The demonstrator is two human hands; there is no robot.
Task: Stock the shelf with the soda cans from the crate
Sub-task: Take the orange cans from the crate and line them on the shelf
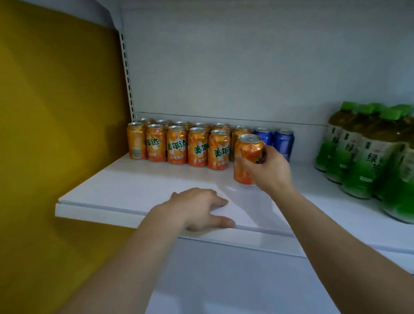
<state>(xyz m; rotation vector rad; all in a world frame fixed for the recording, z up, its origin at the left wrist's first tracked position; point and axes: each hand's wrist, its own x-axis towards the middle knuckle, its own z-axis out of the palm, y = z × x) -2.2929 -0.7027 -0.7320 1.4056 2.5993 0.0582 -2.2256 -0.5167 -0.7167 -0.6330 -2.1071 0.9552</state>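
Observation:
My right hand [270,170] grips an orange soda can [247,152], upright and low over the white shelf [135,182], just right of the front row. Two rows of several orange cans [176,145] stand at the back left of the shelf. Two blue cans [283,142] stand behind my right hand. My left hand [201,208] rests flat on the shelf's front edge, fingers straight, holding nothing. The crate is not in view.
Several green tea bottles [369,158] stand in rows at the right of the shelf. A yellow wall [43,117] lies to the left, with a slotted upright [127,72] at the shelf's back corner. Bare shelf surface lies in front of the cans.

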